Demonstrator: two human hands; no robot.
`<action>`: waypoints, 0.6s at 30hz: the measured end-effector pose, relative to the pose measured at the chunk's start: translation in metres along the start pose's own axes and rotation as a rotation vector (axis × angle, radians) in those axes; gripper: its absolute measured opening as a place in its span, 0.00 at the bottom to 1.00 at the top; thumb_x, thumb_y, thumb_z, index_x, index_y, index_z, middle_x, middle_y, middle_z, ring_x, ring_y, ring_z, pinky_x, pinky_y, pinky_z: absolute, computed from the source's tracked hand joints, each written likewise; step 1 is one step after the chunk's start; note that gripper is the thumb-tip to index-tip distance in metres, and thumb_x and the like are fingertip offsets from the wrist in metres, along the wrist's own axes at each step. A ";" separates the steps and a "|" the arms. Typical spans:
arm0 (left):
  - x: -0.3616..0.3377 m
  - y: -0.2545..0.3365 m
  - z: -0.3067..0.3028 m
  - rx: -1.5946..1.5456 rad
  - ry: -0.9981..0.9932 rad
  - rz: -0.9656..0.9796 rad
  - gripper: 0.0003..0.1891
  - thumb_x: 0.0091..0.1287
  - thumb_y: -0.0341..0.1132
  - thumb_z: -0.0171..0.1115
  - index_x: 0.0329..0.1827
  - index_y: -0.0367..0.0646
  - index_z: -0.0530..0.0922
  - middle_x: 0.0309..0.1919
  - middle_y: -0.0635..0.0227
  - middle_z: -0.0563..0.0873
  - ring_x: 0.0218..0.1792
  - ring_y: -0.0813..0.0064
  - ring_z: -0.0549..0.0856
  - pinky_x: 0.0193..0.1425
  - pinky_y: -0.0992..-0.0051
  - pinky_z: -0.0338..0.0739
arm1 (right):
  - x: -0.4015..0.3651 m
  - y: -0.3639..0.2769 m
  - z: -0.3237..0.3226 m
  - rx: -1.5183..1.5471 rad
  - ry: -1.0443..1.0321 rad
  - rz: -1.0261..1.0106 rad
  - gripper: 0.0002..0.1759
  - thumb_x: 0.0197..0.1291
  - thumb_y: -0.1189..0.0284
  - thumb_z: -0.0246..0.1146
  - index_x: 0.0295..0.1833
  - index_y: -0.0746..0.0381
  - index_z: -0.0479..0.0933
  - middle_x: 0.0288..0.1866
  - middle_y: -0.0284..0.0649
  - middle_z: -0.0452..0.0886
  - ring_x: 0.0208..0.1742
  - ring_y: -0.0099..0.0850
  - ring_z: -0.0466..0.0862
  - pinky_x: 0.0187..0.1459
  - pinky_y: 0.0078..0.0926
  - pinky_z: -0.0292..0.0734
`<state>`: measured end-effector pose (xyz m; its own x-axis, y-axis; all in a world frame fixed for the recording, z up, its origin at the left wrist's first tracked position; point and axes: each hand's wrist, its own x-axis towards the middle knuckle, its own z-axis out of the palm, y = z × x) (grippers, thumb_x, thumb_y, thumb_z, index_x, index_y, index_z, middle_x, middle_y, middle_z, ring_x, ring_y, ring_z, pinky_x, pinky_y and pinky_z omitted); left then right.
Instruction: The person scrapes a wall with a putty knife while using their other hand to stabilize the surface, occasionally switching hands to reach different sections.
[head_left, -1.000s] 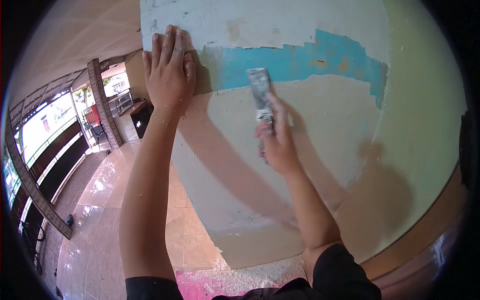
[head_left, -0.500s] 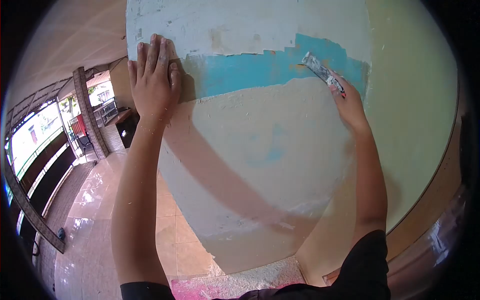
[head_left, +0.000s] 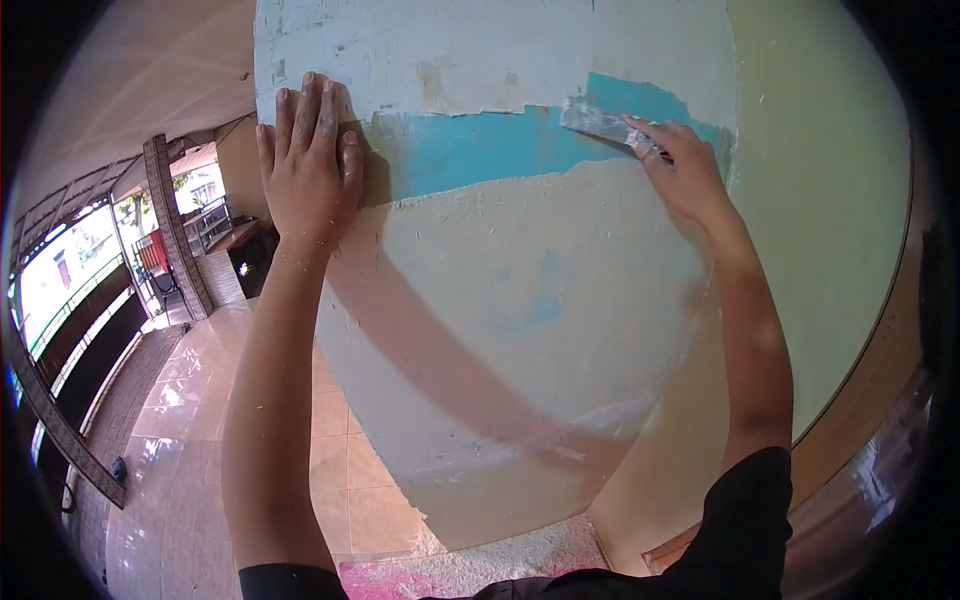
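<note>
My left hand [head_left: 310, 165] lies flat on the wall near its left edge, fingers stretched upward and dusty at the tips. In my right hand [head_left: 685, 170] is a scraper [head_left: 598, 122], its blade pointing left and smeared with white. That blade rests at the upper edge of a turquoise painted band [head_left: 470, 150] across the wall. Above the band is a pale coating [head_left: 450, 50] with a ragged lower edge. Below it the wall [head_left: 520, 250] is bare and greyish beige, with a few faint turquoise traces.
White flakes [head_left: 530, 550] lie on a pink-edged surface at the wall's foot. A greenish wall [head_left: 820, 200] adjoins on the right. Tiled floor [head_left: 180, 420] stretches left toward a pillar [head_left: 180, 225] and a dark railing [head_left: 90, 350].
My right hand has swung the scraper's blade to the left and turned it flatter, at the coating's edge. My left hand stays in place on the wall.
</note>
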<state>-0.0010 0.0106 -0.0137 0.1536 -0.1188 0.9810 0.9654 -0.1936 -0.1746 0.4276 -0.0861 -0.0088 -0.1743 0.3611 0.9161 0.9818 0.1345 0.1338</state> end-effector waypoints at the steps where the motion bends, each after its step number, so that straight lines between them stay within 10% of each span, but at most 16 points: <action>1: 0.000 0.000 0.000 -0.005 -0.006 0.001 0.31 0.74 0.44 0.50 0.81 0.54 0.65 0.83 0.72 0.62 0.83 0.59 0.57 0.85 0.48 0.48 | 0.001 -0.006 0.003 -0.018 -0.006 -0.023 0.22 0.76 0.60 0.56 0.73 0.37 0.75 0.53 0.41 0.83 0.58 0.40 0.80 0.64 0.42 0.69; 18: 0.001 -0.003 0.002 -0.028 0.011 -0.006 0.31 0.74 0.46 0.51 0.81 0.56 0.65 0.83 0.71 0.62 0.83 0.58 0.59 0.85 0.49 0.49 | 0.004 -0.023 -0.014 0.086 -0.095 -0.026 0.22 0.75 0.60 0.57 0.73 0.39 0.76 0.47 0.42 0.82 0.51 0.42 0.80 0.58 0.40 0.74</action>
<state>-0.0031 0.0125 -0.0118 0.1457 -0.1283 0.9810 0.9600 -0.2215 -0.1715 0.4056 -0.1010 -0.0030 -0.2102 0.4417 0.8722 0.9675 0.2225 0.1205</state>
